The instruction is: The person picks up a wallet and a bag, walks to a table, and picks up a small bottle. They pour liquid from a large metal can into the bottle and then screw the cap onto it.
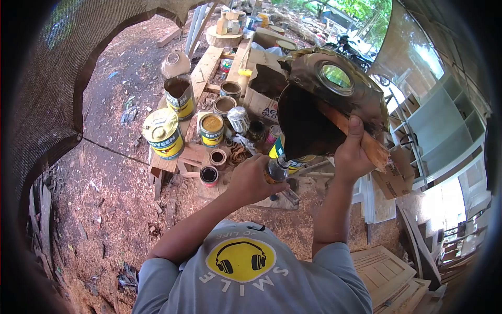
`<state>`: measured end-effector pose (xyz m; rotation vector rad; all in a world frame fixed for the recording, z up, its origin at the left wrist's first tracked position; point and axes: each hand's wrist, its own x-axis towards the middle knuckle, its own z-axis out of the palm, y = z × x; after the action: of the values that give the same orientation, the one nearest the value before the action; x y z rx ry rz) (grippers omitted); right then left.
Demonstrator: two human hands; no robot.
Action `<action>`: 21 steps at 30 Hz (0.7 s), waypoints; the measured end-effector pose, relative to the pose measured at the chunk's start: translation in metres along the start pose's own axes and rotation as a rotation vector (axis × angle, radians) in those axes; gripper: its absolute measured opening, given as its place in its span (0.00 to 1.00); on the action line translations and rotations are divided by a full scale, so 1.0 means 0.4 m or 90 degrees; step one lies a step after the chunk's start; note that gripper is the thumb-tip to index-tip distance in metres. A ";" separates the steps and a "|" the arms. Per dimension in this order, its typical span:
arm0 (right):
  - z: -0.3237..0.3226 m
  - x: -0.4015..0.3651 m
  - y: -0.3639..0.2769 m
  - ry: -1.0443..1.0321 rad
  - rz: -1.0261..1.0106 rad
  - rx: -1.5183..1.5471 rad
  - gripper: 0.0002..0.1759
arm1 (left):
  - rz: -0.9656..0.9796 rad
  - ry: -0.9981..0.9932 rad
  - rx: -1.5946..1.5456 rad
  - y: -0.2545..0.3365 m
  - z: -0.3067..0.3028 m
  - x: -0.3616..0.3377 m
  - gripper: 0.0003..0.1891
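Bottle (277,168) (in left hand (253,180)) before carton (261,103)

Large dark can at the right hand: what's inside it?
One end of a wooden stick shows in the dark mouth of the can. The right hand covers part of the stick; shadow hides any other contents.

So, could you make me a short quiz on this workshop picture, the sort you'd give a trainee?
1. Open question: what is the left hand holding?
2. True or false: the right hand grips a piece of wood.
3. Multiple choice: which word is printed on the leftmost can?
a) SMILE
b) BOYSEN
c) LIFE

Key
1. A bottle.
2. True.
3. b) BOYSEN.
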<state>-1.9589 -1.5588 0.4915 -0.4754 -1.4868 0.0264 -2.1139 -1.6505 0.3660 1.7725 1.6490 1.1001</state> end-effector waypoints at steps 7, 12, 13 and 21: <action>-0.003 0.002 -0.015 -0.022 0.015 -0.007 0.17 | -0.003 -0.004 0.004 0.004 -0.003 0.002 0.35; -0.004 -0.005 -0.009 -0.006 0.041 0.018 0.16 | 0.008 0.005 0.003 0.005 -0.001 0.003 0.35; -0.004 -0.004 -0.007 -0.006 0.033 0.015 0.16 | 0.009 0.006 0.003 0.004 0.000 0.003 0.35; -0.015 -0.005 0.010 -0.019 0.016 0.002 0.16 | 0.002 0.014 0.019 0.010 -0.002 0.002 0.36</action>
<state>-1.9523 -1.5576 0.4881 -0.4941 -1.5100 0.0561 -2.1122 -1.6505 0.3696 1.7879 1.6843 1.1065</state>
